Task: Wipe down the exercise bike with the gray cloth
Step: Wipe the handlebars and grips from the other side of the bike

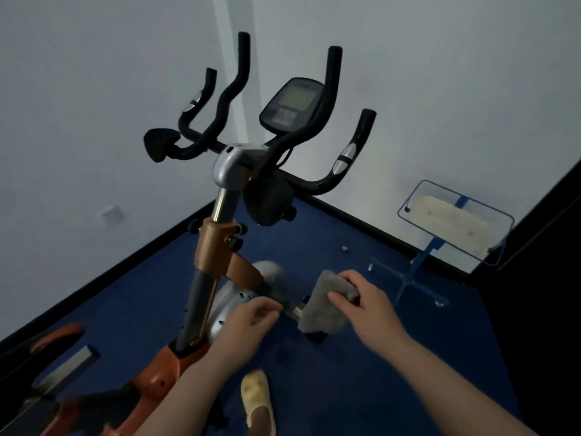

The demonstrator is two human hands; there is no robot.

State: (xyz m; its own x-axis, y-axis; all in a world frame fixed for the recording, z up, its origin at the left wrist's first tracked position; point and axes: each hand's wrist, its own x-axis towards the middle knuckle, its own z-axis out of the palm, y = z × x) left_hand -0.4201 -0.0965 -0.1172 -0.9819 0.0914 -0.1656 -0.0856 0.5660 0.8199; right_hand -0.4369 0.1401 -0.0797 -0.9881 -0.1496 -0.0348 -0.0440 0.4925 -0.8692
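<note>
The exercise bike (220, 247) stands in front of me, with an orange and black frame, black handlebars (317, 184) and a console (292, 105) on top. My right hand (367, 306) grips the gray cloth (323, 309), which hangs over a part low on the bike's right side. My left hand (248, 319) hovers with loosely curled fingers next to the silver flywheel cover (229, 306), holding nothing. The pedal or crank under the cloth is mostly hidden.
Blue floor (345, 388) spreads under the bike. A flat mop (452, 225) with a blue handle leans in the right corner by the white walls. My foot in a yellow slipper (257, 398) is near the bike's base. Dark wall at far right.
</note>
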